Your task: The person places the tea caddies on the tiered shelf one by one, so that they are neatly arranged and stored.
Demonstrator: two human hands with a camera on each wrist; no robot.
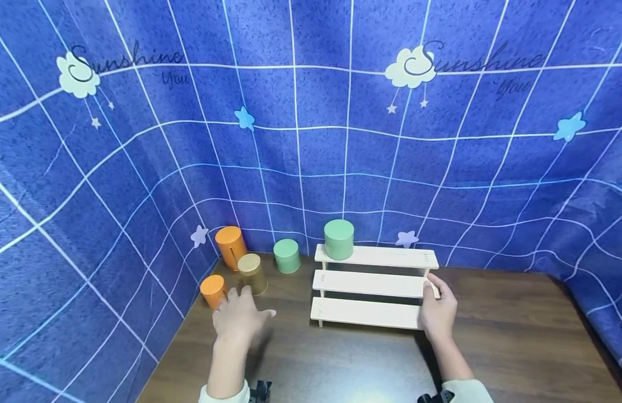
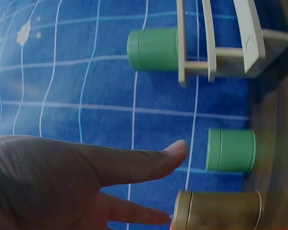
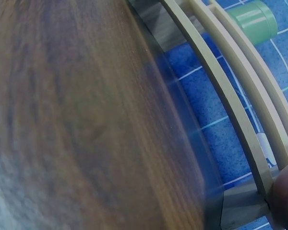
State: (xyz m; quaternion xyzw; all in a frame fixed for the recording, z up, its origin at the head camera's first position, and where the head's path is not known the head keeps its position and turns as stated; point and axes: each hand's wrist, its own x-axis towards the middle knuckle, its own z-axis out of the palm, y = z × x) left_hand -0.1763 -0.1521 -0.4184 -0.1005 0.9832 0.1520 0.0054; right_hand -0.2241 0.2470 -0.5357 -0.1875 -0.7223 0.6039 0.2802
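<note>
A three-tier pale wooden rack [image 1: 368,283] stands on the table, its right end gripped by my right hand [image 1: 438,307], thumb over the middle tier. One green tin [image 1: 339,239] sits at the left of the top tier. My left hand [image 1: 240,319] is spread, with its fingertips close to a gold tin [image 1: 253,275] and a small orange tin [image 1: 213,291]. In the left wrist view, the thumb [image 2: 149,165] is stretched out and nothing lies in the palm. Another green tin [image 1: 288,256] stands between the gold tin and the rack.
A taller orange tin [image 1: 231,248] stands at the back left, against a blue curtain [image 1: 321,151] with white lines, stars and clouds. The curtain also borders the left and right sides of the dark wood table [image 1: 512,330].
</note>
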